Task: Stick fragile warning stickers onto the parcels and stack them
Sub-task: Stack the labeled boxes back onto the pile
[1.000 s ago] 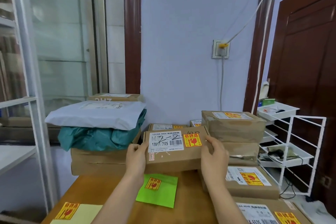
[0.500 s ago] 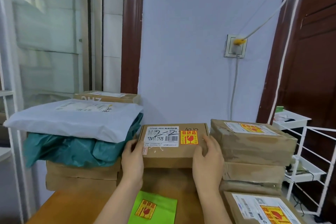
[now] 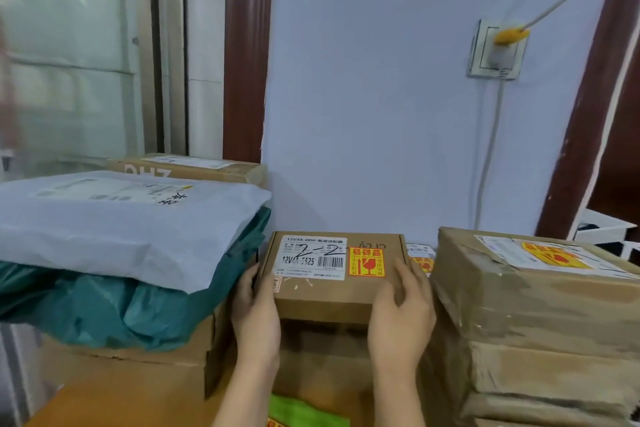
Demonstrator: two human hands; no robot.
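Note:
A small brown cardboard parcel sits on top of another brown box, between two stacks against the wall. It carries a white shipping label and a yellow-and-red fragile sticker on its top. My left hand grips its left side and my right hand grips its right side, thumb on top. A green backing sheet with a fragile sticker lies at the bottom edge, mostly cut off.
To the left, a white mailer bag and a teal bag lie on cardboard boxes. To the right is a stack of taped brown parcels, the top one with a fragile sticker. A wall socket with a cable is above.
Both hands carried the parcel forward and away from me, setting it down on the box between the two stacks by the wall. The camera moved closer.

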